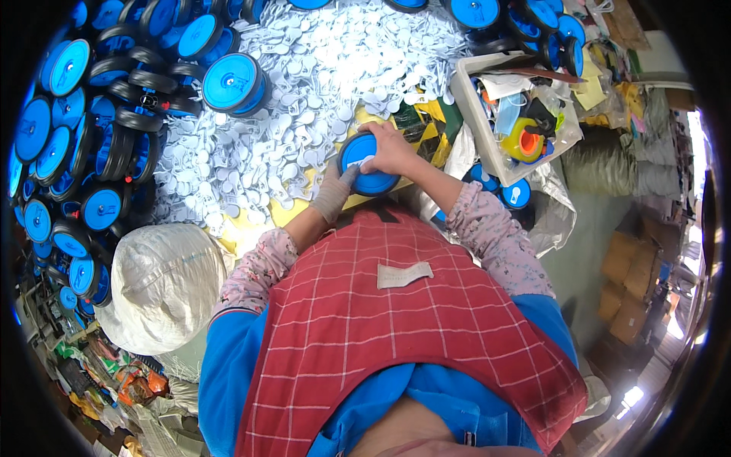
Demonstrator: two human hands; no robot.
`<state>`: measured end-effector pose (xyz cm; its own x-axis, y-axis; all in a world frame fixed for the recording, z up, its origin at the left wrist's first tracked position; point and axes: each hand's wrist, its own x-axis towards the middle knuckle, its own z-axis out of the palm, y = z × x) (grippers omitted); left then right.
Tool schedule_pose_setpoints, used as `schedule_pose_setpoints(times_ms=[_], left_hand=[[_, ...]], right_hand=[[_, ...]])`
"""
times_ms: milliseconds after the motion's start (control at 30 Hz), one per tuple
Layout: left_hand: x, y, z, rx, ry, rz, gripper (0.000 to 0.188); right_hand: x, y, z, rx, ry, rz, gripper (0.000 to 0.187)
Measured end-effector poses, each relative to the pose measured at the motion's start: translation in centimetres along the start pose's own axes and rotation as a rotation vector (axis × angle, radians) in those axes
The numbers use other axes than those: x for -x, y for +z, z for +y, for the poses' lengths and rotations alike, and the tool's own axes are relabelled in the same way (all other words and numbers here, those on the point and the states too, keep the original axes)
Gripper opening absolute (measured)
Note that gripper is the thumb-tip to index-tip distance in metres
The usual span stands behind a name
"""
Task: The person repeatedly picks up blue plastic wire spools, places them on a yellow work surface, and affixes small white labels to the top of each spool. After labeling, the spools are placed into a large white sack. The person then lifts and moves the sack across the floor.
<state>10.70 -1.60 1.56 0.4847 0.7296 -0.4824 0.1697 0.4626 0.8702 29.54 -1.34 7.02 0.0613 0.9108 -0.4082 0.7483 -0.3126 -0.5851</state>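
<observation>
A blue wheel (376, 183) with a black tyre is held between my two hands at the table's near edge, its blue face up. My left hand (330, 196), in a pale glove, grips the wheel's left side with the thumb reaching onto the face. My bare right hand (391, 151) wraps the far right rim, its thumb pressed near the middle. Under the thumbs a small pale piece shows at the hub, partly hidden. Beyond the hands spreads a thick heap of small white plastic pieces (282, 126), each with a round end.
Many blue wheels (70, 67) with black tyres are piled at the left. One wheel pair (231, 82) stands on the heap. A pale bin (499, 164) of odds and ends sits at the right, above a white sack holding wheels (515, 195). Another stuffed white sack (164, 286) is left of me.
</observation>
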Motion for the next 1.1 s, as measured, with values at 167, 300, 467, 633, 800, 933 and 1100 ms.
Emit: schedule_pose_setpoints(times_ms=[167, 300, 467, 633, 800, 933, 1100], left_hand=[[0.5, 0.9, 0.2, 0.136, -0.061, 0.037, 0.061], [0.8, 2.2, -0.1, 0.109, -0.026, 0.18, 0.051], [1.7, 1.5, 2.0, 0.14, 0.057, -0.015, 0.046], [2.4, 1.8, -0.7, -1.172, 0.597, -0.111, 0.048], [1.1, 0.3, -5.4, -1.429, 0.702, -0.129, 0.041], [3.2, -0.6, -3.2, -1.012, 0.564, 0.068, 0.036], [3.3, 0.5, 2.4, -0.559, 0.543, 0.328, 0.047]], right_hand=[[-1.0, 0.1, 1.0, 0.025, -0.073, -0.105, 0.093], [-2.5, 0.3, 1.0, 0.12, -0.069, -0.114, 0.096], [-5.1, -1.1, 9.8, -0.679, 0.162, -0.043, 0.054], [-7.5, -2.1, 14.9, -0.158, 0.148, 0.43, 0.045], [-6.2, 0.6, 14.3, 0.108, 0.16, 0.508, 0.032], [-4.3, 1.5, 15.2, 0.089, 0.206, 0.644, 0.032], [-2.2, 0.2, 14.3, -0.433, 0.209, 0.701, 0.031]])
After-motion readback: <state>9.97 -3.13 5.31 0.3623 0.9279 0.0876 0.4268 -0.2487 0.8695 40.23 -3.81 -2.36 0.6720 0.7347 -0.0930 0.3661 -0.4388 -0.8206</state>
